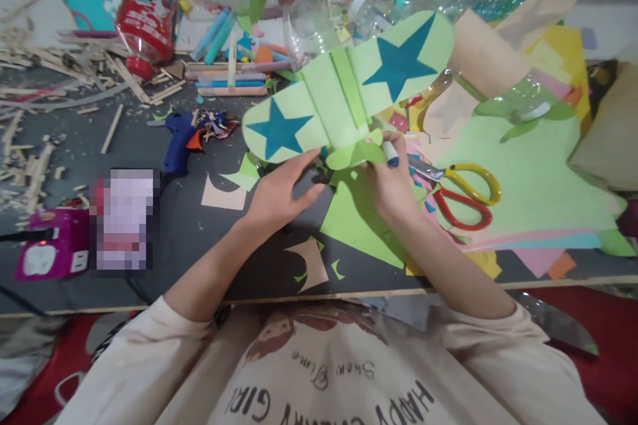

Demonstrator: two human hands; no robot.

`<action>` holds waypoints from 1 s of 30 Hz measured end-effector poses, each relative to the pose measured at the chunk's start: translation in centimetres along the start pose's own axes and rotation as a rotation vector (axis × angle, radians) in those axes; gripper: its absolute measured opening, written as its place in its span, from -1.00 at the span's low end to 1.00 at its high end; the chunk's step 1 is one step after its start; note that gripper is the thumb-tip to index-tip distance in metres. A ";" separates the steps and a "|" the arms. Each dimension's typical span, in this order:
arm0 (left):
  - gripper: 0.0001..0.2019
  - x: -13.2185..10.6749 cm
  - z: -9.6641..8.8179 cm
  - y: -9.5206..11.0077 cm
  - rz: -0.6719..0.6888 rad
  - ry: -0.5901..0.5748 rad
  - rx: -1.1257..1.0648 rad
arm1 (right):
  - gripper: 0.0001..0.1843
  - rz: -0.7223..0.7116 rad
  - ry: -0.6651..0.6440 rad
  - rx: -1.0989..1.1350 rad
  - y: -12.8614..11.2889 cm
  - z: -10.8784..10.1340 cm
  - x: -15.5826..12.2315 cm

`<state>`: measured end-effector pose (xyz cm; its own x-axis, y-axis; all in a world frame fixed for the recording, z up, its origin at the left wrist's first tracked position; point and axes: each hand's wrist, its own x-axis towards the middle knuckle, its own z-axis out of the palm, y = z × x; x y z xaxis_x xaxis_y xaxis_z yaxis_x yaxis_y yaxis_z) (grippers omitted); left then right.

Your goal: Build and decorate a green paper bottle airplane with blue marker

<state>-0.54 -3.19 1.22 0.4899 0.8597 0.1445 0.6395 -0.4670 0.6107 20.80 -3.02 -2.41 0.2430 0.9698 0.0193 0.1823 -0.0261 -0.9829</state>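
Note:
A light green paper plane [326,113] with a dark blue star on each wing is in front of me, tilted up to the right. At its near end is a small rounded green paper piece [356,151]. My right hand [391,179] is closed around a white marker [390,154] with a dark blue end, its fingertips at that green piece. My left hand [282,192] is open, thumb and fingers apart, just below the left wing; I cannot tell whether its fingertips touch the paper. Scissors [463,192] with yellow and red handles lie right of my right hand.
A blue glue gun [182,139] lies left of the plane, near a phone [124,219] and a purple box [52,242]. Wood sticks [37,166], markers [232,87] and a red-labelled bottle [148,20] fill the back left. Green paper sheets [533,166] cover the right.

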 end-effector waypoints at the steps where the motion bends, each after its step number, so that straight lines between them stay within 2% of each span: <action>1: -0.38 0.0 0.2 -0.1 -0.037 0.007 -0.028 | -0.66 0.066 0.024 0.084 -0.4 0.9 -0.6; 4: -0.27 -0.1 1.0 -0.3 -0.069 0.045 -0.126 | -0.57 0.211 0.010 0.249 -1.9 3.1 -2.3; 8: -0.28 -0.2 1.6 -0.7 -0.105 0.114 -0.128 | -0.47 0.338 -0.049 0.404 -3.2 4.8 -3.6; 14: -0.34 0.0 1.6 -0.8 -0.128 0.224 -0.155 | -0.42 0.259 -0.108 0.371 -3.7 4.8 -3.6; 17: -0.39 0.1 1.5 -0.7 -0.136 0.228 -0.191 | -0.41 0.228 -0.130 0.289 -3.6 4.4 -3.3; 20: -0.48 0.5 1.6 -1.6 -0.151 0.249 -0.175 | -0.42 0.147 -0.199 0.237 -3.2 3.8 -3.6; 22: -0.51 0.9 1.8 -2.8 -0.132 0.318 -0.191 | -0.44 0.057 -0.303 0.214 -3.0 3.1 -4.1; 25: -0.57 1.5 2.0 -4.9 -0.122 0.440 -0.336 | -0.55 -0.074 -0.566 0.024 -3.6 0.9 -4.9; 28: -0.61 2.0 1.6 -6.0 -0.131 0.515 -0.443 | -0.59 -0.154 -0.812 -0.258 -5.1 -2.5 -4.6; 30: -0.64 2.1 1.2 -6.2 -0.140 0.539 -0.469 | -0.58 -0.164 -1.019 -0.294 -6.1 -5.0 -4.0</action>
<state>-2.80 1.23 -3.19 -0.0153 0.9437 0.3303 0.2940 -0.3115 0.9036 23.51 -7.99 4.43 -0.6898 0.7087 -0.1483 0.3958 0.1975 -0.8968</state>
